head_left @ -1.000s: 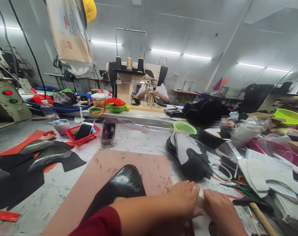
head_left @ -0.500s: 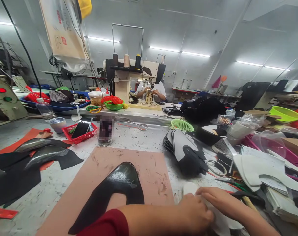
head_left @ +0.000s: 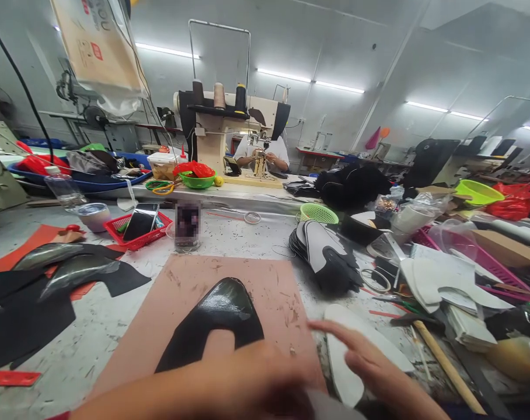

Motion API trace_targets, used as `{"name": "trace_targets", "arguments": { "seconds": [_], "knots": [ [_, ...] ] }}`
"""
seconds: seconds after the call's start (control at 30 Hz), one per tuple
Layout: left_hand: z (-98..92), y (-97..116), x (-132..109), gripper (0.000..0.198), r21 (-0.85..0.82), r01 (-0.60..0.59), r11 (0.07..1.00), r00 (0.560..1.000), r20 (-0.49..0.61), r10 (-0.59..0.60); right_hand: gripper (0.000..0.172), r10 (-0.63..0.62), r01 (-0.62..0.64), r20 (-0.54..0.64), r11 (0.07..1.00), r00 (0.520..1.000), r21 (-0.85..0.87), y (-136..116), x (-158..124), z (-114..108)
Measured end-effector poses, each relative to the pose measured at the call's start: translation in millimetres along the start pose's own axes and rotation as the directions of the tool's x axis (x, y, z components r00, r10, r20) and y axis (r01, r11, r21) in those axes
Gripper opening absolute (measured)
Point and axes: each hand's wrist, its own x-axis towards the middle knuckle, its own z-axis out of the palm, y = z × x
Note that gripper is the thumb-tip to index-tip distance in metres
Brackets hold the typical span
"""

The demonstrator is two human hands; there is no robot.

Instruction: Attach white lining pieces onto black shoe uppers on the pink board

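My left hand (head_left: 282, 370) is smeared by motion and reaches across the lower middle. It seems closed on a blurred pale grey cut piece (head_left: 330, 408), mostly cut off by the bottom edge. To its right, my right hand (head_left: 363, 356) is open, index finger stretched out over white cut pieces (head_left: 341, 344) lying on the table. A glossy black shoe upper (head_left: 227, 309), curved like a horseshoe, lies on the pink mat (head_left: 274, 286). My left forearm hides its lower part.
More black uppers (head_left: 85, 271) lie at left. Behind the mat stand a red basket (head_left: 138, 242) holding a phone and a blurred-out cup (head_left: 187, 233). A stack of grey-and-black pieces (head_left: 326, 251), a wooden-handled tool (head_left: 449, 367) and white patterns (head_left: 426, 280) lie right. Another person sits at a sewing machine (head_left: 216, 134).
My left hand has moved left, away from the white pieces and over the mat's lower edge, with the pale piece. The right hand has parted from it, uncovering the white pieces.
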Motion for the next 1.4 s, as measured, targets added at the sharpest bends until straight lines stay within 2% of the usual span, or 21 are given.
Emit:
{"name": "trace_targets", "arguments": {
  "seconds": [0.03,0.1,0.13,0.2,0.27,0.33,0.37,0.43,0.53,0.6,0.67,0.73,0.8,0.87,0.9,0.97,1.07,1.13,1.2,1.27,1.4],
  "knots": [
    [-8.1,-7,-10,0.021,-0.027,0.125,0.992,0.99,-0.057,-0.126,0.042,-0.092,0.074,0.084,0.978,0.992,0.196,-19,0,9],
    [-16.2,-26,-31,0.02,-0.045,0.348,0.936,0.922,-0.164,-0.35,0.033,-0.149,0.081,0.15,0.92,0.977,0.383,-51,4,23],
    [-16.9,-38,-43,0.023,-0.01,0.415,0.91,0.889,-0.208,-0.408,0.028,-0.125,0.059,0.136,0.911,0.983,0.409,-63,7,28],
    [-12.8,-65,-68,0.032,0.109,0.478,0.871,0.86,-0.26,-0.439,0.024,-0.05,0.023,0.051,0.906,0.997,0.423,-74,14,30],
    [-3.9,-88,-93,0.044,0.231,0.485,0.844,0.868,-0.248,-0.43,0.026,-0.01,0.016,-0.016,0.893,1.0,0.45,-75,21,25],
    [6.8,-102,-111,0.055,0.301,0.466,0.832,0.883,-0.219,-0.415,0.033,-0.009,0.019,-0.023,0.874,1.0,0.485,-74,27,20],
    [11.4,-105,-116,0.06,0.314,0.46,0.83,0.885,-0.231,-0.403,0.035,-0.018,0.023,-0.014,0.864,1.0,0.502,-75,29,19],
    [16.9,-102,-119,0.072,0.297,0.453,0.84,0.873,-0.337,-0.352,0.038,-0.052,0.029,0.028,0.85,0.998,0.527,-81,33,20],
    [12.9,-82,-109,0.095,0.054,0.369,0.928,0.813,-0.503,-0.294,0.041,-0.132,0.027,0.134,0.804,0.982,0.594,-96,40,30],
    [4.3,-66,-99,0.097,-0.294,0.285,0.912,0.811,-0.433,-0.393,0.044,-0.143,-0.02,0.18,0.727,0.973,0.687,-102,45,39],
    [-4.4,-54,-92,0.079,-0.647,0.287,0.706,0.798,-0.247,-0.55,0.049,-0.101,-0.076,0.177,0.623,0.979,0.779,-102,48,50],
    [-9.6,-49,-90,0.059,-0.845,0.301,0.442,0.74,-0.086,-0.667,0.052,-0.036,-0.111,0.154,0.539,0.987,0.835,-97,51,63],
    [-10.3,-52,-94,0.05,-0.916,0.302,0.263,0.67,0.007,-0.743,0.061,0.034,-0.137,0.138,0.504,0.99,0.853,-91,52,77],
    [-8.0,-59,-101,0.051,-0.915,0.352,0.197,0.617,0.068,-0.784,0.067,0.114,-0.151,0.105,0.538,0.988,0.829,-86,52,90],
    [-6.7,-63,-104,0.052,-0.894,0.393,0.214,0.592,0.068,-0.803,0.064,0.144,-0.152,0.083,0.58,0.986,0.8,-85,52,95],
    [-5.1,-70,-107,0.056,-0.815,0.48,0.324,0.558,-0.001,-0.83,0.045,0.155,-0.132,0.034,0.681,0.987,0.72,-85,55,103],
    [-7.2,-82,-105,0.059,-0.641,0.546,0.54,0.552,-0.21,-0.807,0.023,0.124,-0.069,-0.049,0.792,0.991,0.607,-85,68,104],
    [-11.0,-94,-99,0.056,-0.517,0.568,0.64,0.577,-0.304,-0.758,0.022,0.095,-0.028,-0.096,0.839,0.991,0.544,-82,80,102],
    [-15.4,-107,-94,0.049,-0.401,0.59,0.701,0.622,-0.329,-0.711,0.025,0.063,0.01,-0.136,0.877,0.989,0.481,-76,93,102],
    [-18.7,-121,-90,0.044,-0.305,0.615,0.727,0.65,-0.326,-0.687,0.028,0.031,0.05,-0.184,0.905,0.982,0.423,-70,103,104],
    [-18.4,-138,-90,0.042,-0.166,0.61,0.775,0.676,-0.403,-0.618,0.03,-0.018,0.11,-0.256,0.931,0.967,0.349,-60,110,114]
  ]
}}
